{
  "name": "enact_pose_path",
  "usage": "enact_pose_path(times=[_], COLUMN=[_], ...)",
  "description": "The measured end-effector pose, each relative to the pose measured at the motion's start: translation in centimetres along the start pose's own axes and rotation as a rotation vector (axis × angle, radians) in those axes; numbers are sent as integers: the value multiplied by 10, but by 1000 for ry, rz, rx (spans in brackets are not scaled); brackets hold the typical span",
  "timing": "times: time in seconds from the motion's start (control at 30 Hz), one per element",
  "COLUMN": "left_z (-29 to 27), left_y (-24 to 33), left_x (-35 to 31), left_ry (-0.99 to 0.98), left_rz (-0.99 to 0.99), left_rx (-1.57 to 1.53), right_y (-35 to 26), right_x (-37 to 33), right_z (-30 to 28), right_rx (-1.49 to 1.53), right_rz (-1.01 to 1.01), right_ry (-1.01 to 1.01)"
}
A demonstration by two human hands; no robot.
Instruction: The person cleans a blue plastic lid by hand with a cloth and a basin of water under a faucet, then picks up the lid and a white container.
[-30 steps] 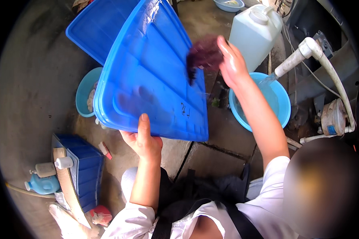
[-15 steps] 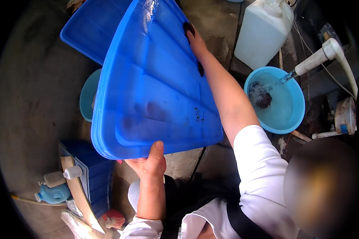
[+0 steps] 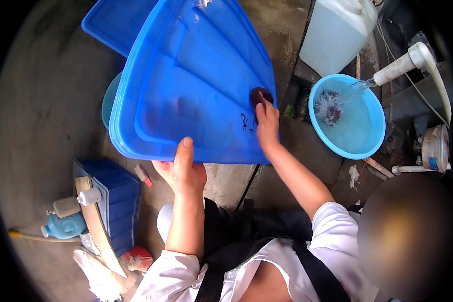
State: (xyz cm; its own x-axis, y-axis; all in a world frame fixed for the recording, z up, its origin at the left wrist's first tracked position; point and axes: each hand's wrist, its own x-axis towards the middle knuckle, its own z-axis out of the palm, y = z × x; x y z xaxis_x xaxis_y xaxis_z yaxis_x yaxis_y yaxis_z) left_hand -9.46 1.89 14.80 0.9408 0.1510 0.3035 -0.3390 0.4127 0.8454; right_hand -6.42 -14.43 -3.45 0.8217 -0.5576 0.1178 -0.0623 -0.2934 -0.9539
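A large ribbed blue plastic lid (image 3: 186, 95) is held up tilted in front of me, with black handwritten marks near its right side. At its near edge my left hand (image 3: 182, 168) grips the rim, thumb on top and fingers underneath. My right hand (image 3: 268, 126) presses a dark maroon cloth (image 3: 260, 94) against the lid's surface by the right edge. Whether that cloth is a rag or a scrubbing pad is not clear. Reddish-brown smudges show on the lid between the hands.
Water runs from a white pipe (image 3: 395, 69) into a light blue basin (image 3: 348, 143) holding something dark. Behind stands a white jerrycan (image 3: 332, 38). Another blue lid (image 3: 116, 25) and a teal basin (image 3: 109, 100) lie partly behind mine. A dark blue crate (image 3: 121, 201) and a brush (image 3: 143, 174) are at left.
My right hand has drawn the maroon cloth from the lid's far right edge toward me. The lid has shifted slightly away from me, still in my left hand.
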Motion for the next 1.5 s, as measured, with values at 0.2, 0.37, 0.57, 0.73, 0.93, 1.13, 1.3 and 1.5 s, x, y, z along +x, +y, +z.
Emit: enact_pose_path(times=[0.2,0.37,0.57,0.73,0.93,1.13,1.3,1.5], left_z=[10,3,-27,24,108,200,254,281], left_y=[2,12,47,55,84,109,135,145], left_x=[-4,-5,37,103,146,146,116,111], left_ry=[33,0,-507,-624,-1112,-987,-1082,-1082], left_rz=[26,33,-41,841,917,1087,807,802], left_rx=[20,58,693,914,1046,1187,1428,1559], right_y=[-150,-120,31,31,21,24,100,157], right_x=[-36,-46,-31,-20,19,82,137,148], right_z=[-19,-39,-98,-121,-159,-214,-271,-271], right_rx=[193,33,434,739,943,1352,1069,890], right_rz=[-567,-780,190,533,442,599,636,401], right_ry=[-190,-300,-330,-343,-180,151,252,77])
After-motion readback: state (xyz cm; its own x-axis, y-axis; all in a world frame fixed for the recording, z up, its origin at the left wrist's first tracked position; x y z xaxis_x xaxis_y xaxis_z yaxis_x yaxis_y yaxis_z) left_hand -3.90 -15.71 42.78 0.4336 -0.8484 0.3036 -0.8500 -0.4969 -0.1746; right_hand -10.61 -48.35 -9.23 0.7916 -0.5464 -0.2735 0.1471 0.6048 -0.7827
